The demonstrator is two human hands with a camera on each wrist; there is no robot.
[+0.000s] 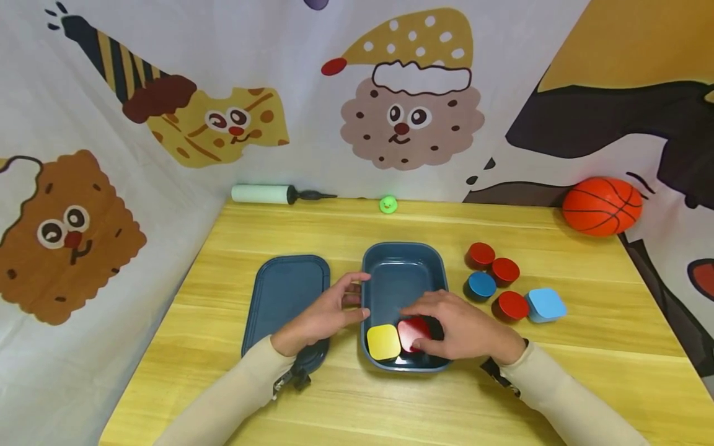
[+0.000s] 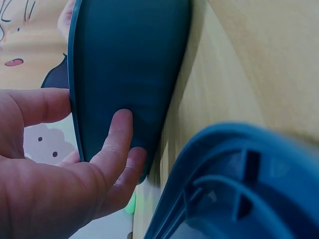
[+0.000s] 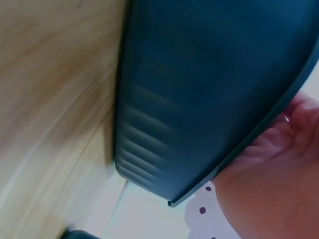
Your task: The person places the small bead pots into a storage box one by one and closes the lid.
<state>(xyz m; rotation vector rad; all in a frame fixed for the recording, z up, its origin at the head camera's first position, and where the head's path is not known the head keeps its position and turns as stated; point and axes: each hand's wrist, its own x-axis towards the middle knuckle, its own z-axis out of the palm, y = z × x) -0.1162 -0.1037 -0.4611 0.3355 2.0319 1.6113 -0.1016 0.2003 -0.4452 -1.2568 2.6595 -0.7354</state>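
Note:
A dark blue rectangular box (image 1: 397, 279) sits mid-table. In its near end lie a yellow rounded-square block (image 1: 383, 342) and, just right of it, a red rounded-square block (image 1: 411, 331). My right hand (image 1: 460, 325) reaches over the box's right rim and pinches the red block, thumb at its near edge and fingers at its far edge. My left hand (image 1: 329, 313) steadies the box's left side. In the left wrist view, its extended fingers (image 2: 117, 139) touch the outer wall. The right wrist view shows the box's outer wall (image 3: 199, 99) hiding the right fingertips.
A dark blue lid (image 1: 290, 288) lies left of the box, under the left forearm. To the right are three red round blocks (image 1: 506, 272), a blue round one (image 1: 480, 286) and a light-blue square one (image 1: 546, 305). Along the back sit a hand pump (image 1: 262, 194), green duck (image 1: 388, 204) and basketball (image 1: 602, 206).

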